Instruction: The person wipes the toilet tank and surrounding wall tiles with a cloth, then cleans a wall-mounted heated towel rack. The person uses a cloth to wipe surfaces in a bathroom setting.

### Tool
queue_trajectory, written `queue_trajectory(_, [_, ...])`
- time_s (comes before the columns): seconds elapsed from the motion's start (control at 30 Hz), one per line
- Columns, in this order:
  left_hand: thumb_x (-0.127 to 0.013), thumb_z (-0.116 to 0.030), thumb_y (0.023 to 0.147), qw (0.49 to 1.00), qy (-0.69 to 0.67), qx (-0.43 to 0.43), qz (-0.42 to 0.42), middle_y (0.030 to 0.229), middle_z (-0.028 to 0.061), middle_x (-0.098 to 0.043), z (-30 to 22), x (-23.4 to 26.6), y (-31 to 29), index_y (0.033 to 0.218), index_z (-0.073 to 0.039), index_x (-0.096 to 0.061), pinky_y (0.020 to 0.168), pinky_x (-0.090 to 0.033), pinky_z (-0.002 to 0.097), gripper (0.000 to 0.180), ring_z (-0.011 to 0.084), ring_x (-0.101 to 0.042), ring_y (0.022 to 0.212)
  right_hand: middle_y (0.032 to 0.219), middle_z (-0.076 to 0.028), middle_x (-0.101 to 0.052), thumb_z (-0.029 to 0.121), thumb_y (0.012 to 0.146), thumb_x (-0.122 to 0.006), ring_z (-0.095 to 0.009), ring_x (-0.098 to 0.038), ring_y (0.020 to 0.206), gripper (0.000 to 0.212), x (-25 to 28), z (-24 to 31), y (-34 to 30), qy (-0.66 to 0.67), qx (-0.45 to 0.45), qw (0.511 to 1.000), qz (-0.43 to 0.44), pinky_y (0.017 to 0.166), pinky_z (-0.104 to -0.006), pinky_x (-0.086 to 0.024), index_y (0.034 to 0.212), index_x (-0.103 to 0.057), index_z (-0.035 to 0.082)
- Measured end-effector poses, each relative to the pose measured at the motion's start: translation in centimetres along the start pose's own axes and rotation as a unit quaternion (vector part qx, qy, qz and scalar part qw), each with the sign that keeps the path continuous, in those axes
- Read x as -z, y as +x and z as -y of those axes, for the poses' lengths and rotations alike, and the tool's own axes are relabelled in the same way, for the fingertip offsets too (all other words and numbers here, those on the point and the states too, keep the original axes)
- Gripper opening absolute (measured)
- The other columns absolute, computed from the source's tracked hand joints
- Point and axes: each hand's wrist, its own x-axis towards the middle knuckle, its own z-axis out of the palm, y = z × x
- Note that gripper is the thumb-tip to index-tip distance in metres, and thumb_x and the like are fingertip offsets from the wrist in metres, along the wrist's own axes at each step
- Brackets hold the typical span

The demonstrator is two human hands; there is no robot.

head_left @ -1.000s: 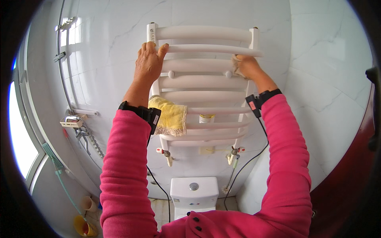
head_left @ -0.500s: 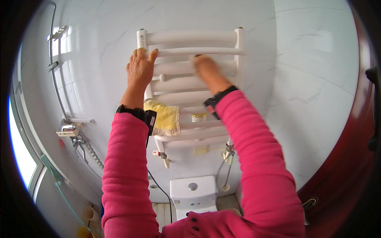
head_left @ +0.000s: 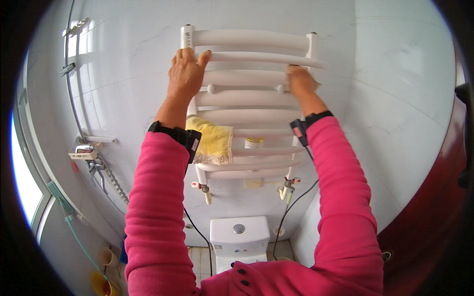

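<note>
A white ladder-shaped towel radiator (head_left: 249,78) with curved bars is fixed to the marbled wall in front of me. My left hand (head_left: 186,71) is closed over its upper left corner, fingers at the upright and thumb along the second bar. At the right end, just under that same bar, my right hand (head_left: 301,81) is curled and slightly blurred. A pale edge shows beside its knuckles, but what it holds is hidden. A yellow towel (head_left: 213,140) with a lacy border hangs over the lower left bars, below my left hand.
Below the radiator stands a white toilet tank (head_left: 239,229). Two valves (head_left: 203,187) sit at the radiator's feet. A yellow-lidded jar (head_left: 254,142) shows behind the lower bars. Shower fittings (head_left: 86,150) line the left wall; a dark red door (head_left: 429,222) is at right.
My right hand has slid from the middle of the radiator to its right end. The left hand keeps its hold at the upper left. The view has shifted slightly.
</note>
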Motion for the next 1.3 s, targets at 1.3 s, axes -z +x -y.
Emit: queue_trajectory(1.3, [-0.054,-0.053,0.096,0.999,-0.020,-0.024,0.032,0.124,0.0158,-0.058,1.0,0.6,0.0,0.116,-0.001,-0.058,0.099,-0.041,0.0503,0.056,0.0353,-0.052,0.121,0.127,-0.012,-0.061,0.009,0.098,-0.047,-0.020,-0.061,0.113,0.045,8.3,1.3,-9.6,0.742,-0.069,0.631,0.215,0.097,-0.0318,-0.051,0.141,-0.047,-0.001])
